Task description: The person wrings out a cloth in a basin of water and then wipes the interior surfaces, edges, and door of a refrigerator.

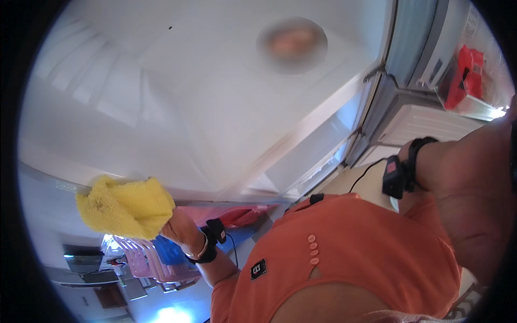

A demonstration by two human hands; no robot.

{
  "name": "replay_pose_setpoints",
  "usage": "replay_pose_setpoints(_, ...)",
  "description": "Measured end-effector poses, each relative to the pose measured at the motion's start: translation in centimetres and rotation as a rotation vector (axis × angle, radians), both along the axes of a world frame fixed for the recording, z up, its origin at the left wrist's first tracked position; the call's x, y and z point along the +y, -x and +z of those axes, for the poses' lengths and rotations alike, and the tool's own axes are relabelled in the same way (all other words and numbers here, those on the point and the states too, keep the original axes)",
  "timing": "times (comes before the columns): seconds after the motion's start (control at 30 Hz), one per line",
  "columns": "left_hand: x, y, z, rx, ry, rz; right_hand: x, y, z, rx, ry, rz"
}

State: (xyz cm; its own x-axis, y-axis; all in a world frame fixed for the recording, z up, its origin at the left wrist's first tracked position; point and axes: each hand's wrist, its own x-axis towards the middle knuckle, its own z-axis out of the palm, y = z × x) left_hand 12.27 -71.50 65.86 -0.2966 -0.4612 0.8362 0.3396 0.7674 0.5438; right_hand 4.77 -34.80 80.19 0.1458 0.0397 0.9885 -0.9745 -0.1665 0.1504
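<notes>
My left hand holds a yellow terry cloth, which is bunched over the lower edge of a large glossy white panel. The cloth hides most of my left fingers. My right hand is raised close to the camera at the right rim, and its fingers are cut off by the picture's edge. What it touches cannot be seen. Both wrists wear black straps, each with a small black device and a cable. A blurred oval covers part of the panel's upper area.
To the right, a grey gasketed frame runs beside a refrigerator-like compartment. A clear bin there has a red packet in it. Pink plastic chairs and a blue plastic object stand behind my left wrist.
</notes>
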Motion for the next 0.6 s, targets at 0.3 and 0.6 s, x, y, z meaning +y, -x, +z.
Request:
replay_pose_setpoints(0.3,0.9,0.3,-0.7,-0.087,-0.091,0.331,4.4,1.1,-0.2,0.099,-0.020,-0.056)
replay_pose_setpoints(0.6,9.4,1.0,-6.5,-0.337,0.657,0.381,5.9,3.7,0.4,0.072,0.056,-0.011)
